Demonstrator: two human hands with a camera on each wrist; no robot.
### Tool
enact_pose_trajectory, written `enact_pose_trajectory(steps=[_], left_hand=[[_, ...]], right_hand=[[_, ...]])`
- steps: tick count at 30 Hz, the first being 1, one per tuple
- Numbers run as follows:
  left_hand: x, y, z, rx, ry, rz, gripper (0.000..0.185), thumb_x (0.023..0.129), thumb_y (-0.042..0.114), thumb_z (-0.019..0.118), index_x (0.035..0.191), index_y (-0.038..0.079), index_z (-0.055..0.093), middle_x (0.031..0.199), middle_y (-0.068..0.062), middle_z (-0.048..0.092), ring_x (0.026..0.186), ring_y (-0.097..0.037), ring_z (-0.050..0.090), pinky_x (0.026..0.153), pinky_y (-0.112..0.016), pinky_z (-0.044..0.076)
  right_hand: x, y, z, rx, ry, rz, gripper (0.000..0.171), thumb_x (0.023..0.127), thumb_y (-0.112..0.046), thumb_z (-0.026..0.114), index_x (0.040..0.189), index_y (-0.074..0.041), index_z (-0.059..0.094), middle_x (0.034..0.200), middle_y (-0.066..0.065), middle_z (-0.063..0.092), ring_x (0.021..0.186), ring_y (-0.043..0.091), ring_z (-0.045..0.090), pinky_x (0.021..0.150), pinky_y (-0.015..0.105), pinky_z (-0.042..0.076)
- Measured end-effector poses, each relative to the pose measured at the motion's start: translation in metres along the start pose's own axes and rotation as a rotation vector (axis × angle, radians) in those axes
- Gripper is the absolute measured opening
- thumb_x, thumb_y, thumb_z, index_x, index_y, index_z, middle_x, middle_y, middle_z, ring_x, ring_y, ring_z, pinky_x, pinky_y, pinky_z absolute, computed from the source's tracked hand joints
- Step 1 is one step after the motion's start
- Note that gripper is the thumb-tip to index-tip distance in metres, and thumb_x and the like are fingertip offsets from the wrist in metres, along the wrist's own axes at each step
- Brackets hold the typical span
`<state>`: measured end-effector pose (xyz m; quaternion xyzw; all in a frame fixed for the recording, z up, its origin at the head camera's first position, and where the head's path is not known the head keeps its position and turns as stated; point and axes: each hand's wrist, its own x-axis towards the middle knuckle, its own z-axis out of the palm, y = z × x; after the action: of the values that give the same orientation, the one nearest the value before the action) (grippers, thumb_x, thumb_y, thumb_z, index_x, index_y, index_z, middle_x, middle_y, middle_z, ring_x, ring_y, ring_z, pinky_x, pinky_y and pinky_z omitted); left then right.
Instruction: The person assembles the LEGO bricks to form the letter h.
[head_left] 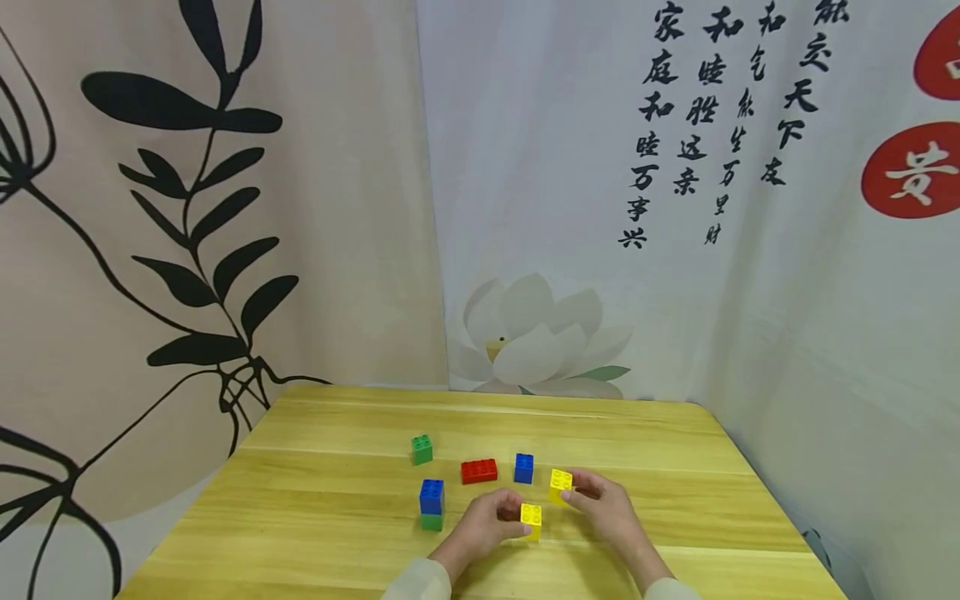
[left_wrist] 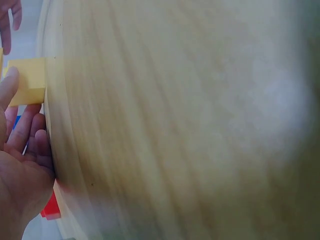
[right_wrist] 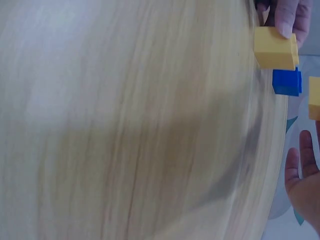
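Two yellow bricks sit near the table's front. My left hand (head_left: 516, 517) grips the nearer yellow brick (head_left: 531, 520) from the left. In the left wrist view its thumb lies on that brick (left_wrist: 27, 80) and the fingers (left_wrist: 30, 135) curl beneath. My right hand (head_left: 573, 494) pinches the farther yellow brick (head_left: 559, 484) from the right, and its fingertips (right_wrist: 290, 17) rest on that brick (right_wrist: 274, 47) in the right wrist view. The two yellow bricks stand a little apart. A blue brick (head_left: 523, 467) lies just behind them.
A red brick (head_left: 478, 471) and a green brick (head_left: 422, 449) lie behind my hands on the wooden table (head_left: 337, 533). A blue brick stacked on a green one (head_left: 431, 505) stands left of my left hand. Printed curtains close off the back and right.
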<state>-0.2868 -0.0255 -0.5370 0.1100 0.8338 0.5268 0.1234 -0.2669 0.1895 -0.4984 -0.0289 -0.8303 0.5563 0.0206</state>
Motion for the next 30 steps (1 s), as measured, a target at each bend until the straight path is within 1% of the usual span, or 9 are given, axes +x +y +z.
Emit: enact_pose_trajectory(steps=[8,17,24,27,30], left_hand=[[0.000,-0.002,-0.001,-0.018,-0.009,0.024,0.025,0.082,0.019,0.079,0.104,0.017,0.067,0.097,0.004,0.068,0.089,-0.014,0.058,0.085,-0.037,0.053],[0.000,-0.002,0.000,-0.021,-0.005,0.035,0.025,0.082,0.018,0.079,0.105,0.017,0.068,0.098,0.005,0.069,0.090,-0.013,0.059,0.086,-0.038,0.053],[-0.001,-0.002,-0.001,-0.023,-0.008,0.033,0.025,0.082,0.017,0.079,0.103,0.018,0.068,0.097,0.005,0.068,0.091,-0.013,0.059,0.087,-0.039,0.053],[-0.001,-0.002,-0.001,-0.024,-0.010,0.041,0.024,0.081,0.016,0.080,0.103,0.017,0.068,0.097,0.005,0.068,0.090,-0.012,0.059,0.087,-0.039,0.053],[0.000,-0.003,-0.002,-0.019,-0.010,0.053,0.025,0.081,0.016,0.080,0.103,0.017,0.068,0.097,0.005,0.068,0.090,-0.012,0.059,0.087,-0.038,0.053]], right_hand=[[-0.005,-0.006,0.009,0.066,-0.074,-0.022,0.044,0.089,-0.021,0.072,0.128,-0.004,0.062,0.120,0.013,0.068,0.106,0.020,0.064,0.090,0.037,0.055],[-0.007,-0.007,0.016,0.043,-0.140,-0.046,0.048,0.088,-0.023,0.073,0.129,-0.002,0.061,0.122,0.015,0.067,0.108,0.023,0.063,0.090,0.037,0.056],[-0.009,-0.005,0.020,0.073,-0.180,-0.071,0.047,0.088,-0.023,0.073,0.128,0.000,0.061,0.122,0.018,0.067,0.108,0.022,0.064,0.090,0.035,0.055],[-0.010,-0.005,0.020,0.073,-0.192,-0.084,0.047,0.089,-0.023,0.073,0.128,0.001,0.061,0.121,0.019,0.067,0.107,0.022,0.064,0.089,0.034,0.055],[-0.011,-0.004,0.021,0.065,-0.209,-0.091,0.049,0.089,-0.023,0.072,0.129,0.002,0.060,0.121,0.019,0.067,0.108,0.023,0.064,0.090,0.035,0.055]])
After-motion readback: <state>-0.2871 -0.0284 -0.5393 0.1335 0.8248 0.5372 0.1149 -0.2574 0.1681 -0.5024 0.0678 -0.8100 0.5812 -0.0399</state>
